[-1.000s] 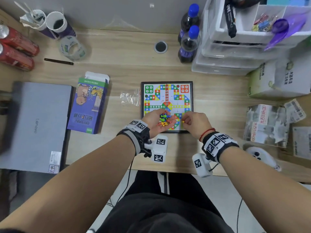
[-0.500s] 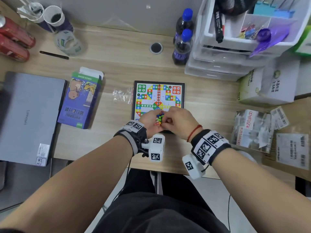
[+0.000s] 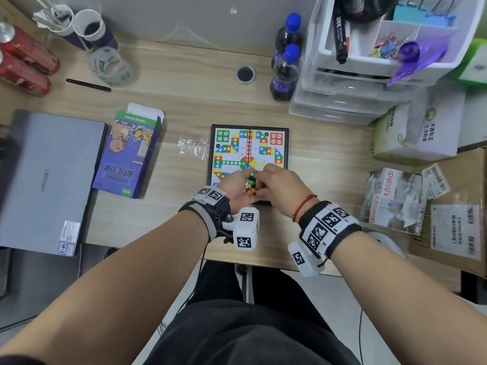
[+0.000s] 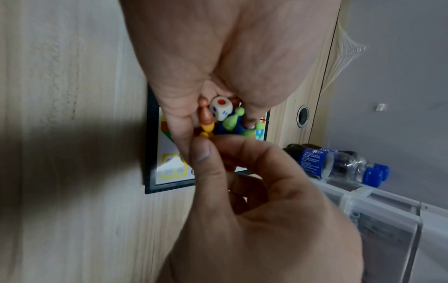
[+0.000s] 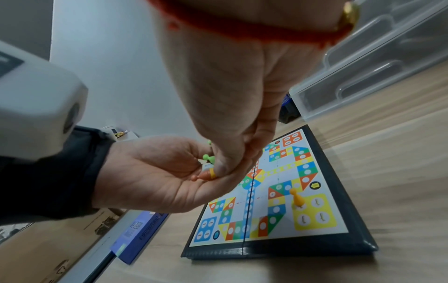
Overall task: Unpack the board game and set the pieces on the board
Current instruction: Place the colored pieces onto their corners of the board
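Observation:
The colourful game board (image 3: 274, 154) lies flat at mid desk. My left hand (image 3: 234, 184) is cupped palm up over the board's near edge. It holds a pile of pieces: a white die (image 4: 221, 108), green pawns (image 4: 232, 119) and an orange pawn (image 4: 205, 113). My right hand (image 3: 259, 184) reaches into that palm, and its thumb (image 4: 201, 151) and fingers pinch a yellow pawn (image 5: 210, 173). One yellow pawn (image 5: 297, 199) stands on the yellow corner square of the board (image 5: 315, 220).
The opened purple game box (image 3: 126, 151) and a crumpled clear bag (image 3: 191, 147) lie left of the board. A closed laptop (image 3: 44, 180) is further left. Two dark bottles (image 3: 286, 72) and plastic drawers (image 3: 342, 96) stand behind. Cartons and packets (image 3: 390, 196) crowd the right.
My right hand left the board's near right corner, where a yellow pawn now stands, and moved left into my left palm to pinch another piece. The view shifted slightly.

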### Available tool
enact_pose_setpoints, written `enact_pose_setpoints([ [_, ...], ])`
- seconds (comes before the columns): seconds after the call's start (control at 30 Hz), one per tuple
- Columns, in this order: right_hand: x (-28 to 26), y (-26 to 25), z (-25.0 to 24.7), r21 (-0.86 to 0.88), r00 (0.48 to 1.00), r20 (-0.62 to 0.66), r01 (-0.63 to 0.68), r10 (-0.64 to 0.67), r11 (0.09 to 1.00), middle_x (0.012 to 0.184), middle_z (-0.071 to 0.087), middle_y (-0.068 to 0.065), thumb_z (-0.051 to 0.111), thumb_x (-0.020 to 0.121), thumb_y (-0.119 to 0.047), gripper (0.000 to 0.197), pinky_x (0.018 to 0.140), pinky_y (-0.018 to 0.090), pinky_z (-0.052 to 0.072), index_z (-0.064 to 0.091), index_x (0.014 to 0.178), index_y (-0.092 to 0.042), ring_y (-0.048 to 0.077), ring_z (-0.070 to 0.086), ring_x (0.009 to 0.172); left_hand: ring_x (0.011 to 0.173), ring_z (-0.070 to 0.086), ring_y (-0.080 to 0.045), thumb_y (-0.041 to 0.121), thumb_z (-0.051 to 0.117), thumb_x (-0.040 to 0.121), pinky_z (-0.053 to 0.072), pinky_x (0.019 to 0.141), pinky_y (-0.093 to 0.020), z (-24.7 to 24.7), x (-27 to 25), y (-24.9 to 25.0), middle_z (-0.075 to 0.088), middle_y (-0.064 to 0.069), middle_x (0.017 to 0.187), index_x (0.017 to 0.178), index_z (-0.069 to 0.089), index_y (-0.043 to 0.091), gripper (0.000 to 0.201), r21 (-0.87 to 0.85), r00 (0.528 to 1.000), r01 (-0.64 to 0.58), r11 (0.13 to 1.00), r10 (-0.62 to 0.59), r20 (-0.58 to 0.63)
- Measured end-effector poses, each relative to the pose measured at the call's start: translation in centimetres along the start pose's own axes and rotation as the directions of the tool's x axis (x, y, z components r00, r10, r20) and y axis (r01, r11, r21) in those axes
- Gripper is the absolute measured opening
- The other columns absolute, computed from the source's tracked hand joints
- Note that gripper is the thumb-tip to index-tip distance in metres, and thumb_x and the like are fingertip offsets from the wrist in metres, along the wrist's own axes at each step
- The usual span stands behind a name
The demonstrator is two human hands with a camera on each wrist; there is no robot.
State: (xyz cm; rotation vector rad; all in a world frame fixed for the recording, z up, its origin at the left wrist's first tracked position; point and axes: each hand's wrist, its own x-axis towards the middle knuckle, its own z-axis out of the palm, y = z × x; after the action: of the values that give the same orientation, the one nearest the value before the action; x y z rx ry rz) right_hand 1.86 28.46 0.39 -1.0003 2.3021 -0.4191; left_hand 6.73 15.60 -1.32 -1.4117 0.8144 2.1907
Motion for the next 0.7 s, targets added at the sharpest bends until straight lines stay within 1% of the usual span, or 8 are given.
enact_pose_setpoints([
  [0.13,-0.5,0.2,-0.2,0.147,0.994,-0.106,0.009,0.007,0.989,0.094,0.063,0.005,0.06,0.088,-0.014,0.009,0.075,0.034,0.045,0.062,0.095,-0.011,0.025,0.059,0.085,0.067,0.07,-0.03,0.016,0.05,0.1,0.059,0.068,-0.041,-0.5,0.0,0.1,0.065,-0.021,0.099,0.128,0.049,-0.001,0.032,-0.04,1.0,-0.025,0.999,0.026,0.004],
  [0.23,-0.5,0.8,-0.4,0.289,0.975,-0.216,0.007,0.058,0.957,0.094,0.064,0.007,0.059,0.089,-0.01,0.015,0.078,0.026,0.042,0.067,0.102,-0.011,0.019,0.057,0.085,0.074,0.071,-0.03,0.016,0.05,0.1,0.061,0.072,-0.041,-0.7,-0.3,0.2,0.067,-0.021,0.094,0.122,0.051,0.001,0.026,-0.084,0.999,-0.011,0.996,0.014,0.037],
  [0.3,-0.6,1.8,-0.3,0.328,0.946,-0.302,-0.01,0.115,0.945,0.093,0.062,0.008,0.061,0.088,-0.008,0.012,0.074,0.018,0.036,0.07,0.096,-0.008,0.017,0.056,0.081,0.077,0.072,-0.03,0.018,0.05,0.1,0.061,0.069,-0.038,-1.0,-0.3,0.3,0.07,-0.02,0.088,0.114,0.053,0.001,0.022,-0.041,0.999,0.003,0.999,-0.002,0.034],
  [0.37,-0.9,3.2,0.0,0.365,0.918,-0.336,-0.081,0.212,0.928,0.092,0.059,0.007,0.065,0.085,-0.009,0.008,0.071,0.015,0.034,0.07,0.092,-0.008,0.014,0.053,0.074,0.077,0.073,-0.03,0.019,0.049,0.101,0.062,0.069,-0.036,-1.4,-0.3,0.3,0.072,-0.019,0.083,0.108,0.054,0.002,0.019,-0.002,1.0,0.016,1.0,-0.016,0.016],
  [0.47,-1.3,5.0,1.1,0.334,0.914,-0.273,-0.203,0.3,0.92,0.088,0.061,0.005,0.069,0.083,-0.016,0.009,0.072,0.022,0.04,0.069,0.09,-0.01,0.013,0.053,0.07,0.076,0.073,-0.032,0.017,0.051,0.1,0.061,0.073,-0.038,-2.1,-0.1,0.2,0.073,-0.02,0.081,0.099,0.054,0.004,0.014,-0.023,0.999,0.025,0.999,-0.025,-0.025],
  [0.6,-1.4,5.8,2.8,0.3,0.933,-0.175,-0.252,0.313,0.92,0.081,0.064,-0.001,0.073,0.08,-0.02,0.011,0.07,0.023,0.045,0.068,0.087,-0.013,0.013,0.058,0.067,0.069,0.073,-0.031,0.016,0.05,0.1,0.061,0.06,-0.036,-2.8,0.2,0.0,0.072,-0.021,0.076,0.102,0.054,0.002,0.015,-0.045,0.998,0.034,0.998,-0.036,-0.056],
  [0.63,-1.4,5.9,3.2,0.302,0.935,-0.164,-0.255,0.313,0.919,0.08,0.064,-0.002,0.074,0.079,-0.02,0.011,0.071,0.024,0.047,0.068,0.085,-0.014,0.014,0.059,0.067,0.073,0.072,-0.03,0.017,0.049,0.101,0.061,0.06,-0.036,-2.9,0.3,-0.1,0.072,-0.021,0.077,0.1,0.053,0.002,0.015,-0.042,0.997,0.041,0.998,-0.043,-0.056],
  [0.7,-1.2,6.2,3.9,0.308,0.941,-0.139,-0.254,0.308,0.917,0.078,0.064,-0.002,0.076,0.077,-0.018,0.01,0.073,0.027,0.052,0.068,0.083,-0.015,0.015,0.061,0.068,0.08,0.07,-0.029,0.019,0.048,0.101,0.061,0.071,-0.04,-3.0,0.6,-0.3,0.072,-0.022,0.078,0.093,0.054,0.003,0.019,-0.04,0.997,0.049,0.998,-0.051,-0.056],
])
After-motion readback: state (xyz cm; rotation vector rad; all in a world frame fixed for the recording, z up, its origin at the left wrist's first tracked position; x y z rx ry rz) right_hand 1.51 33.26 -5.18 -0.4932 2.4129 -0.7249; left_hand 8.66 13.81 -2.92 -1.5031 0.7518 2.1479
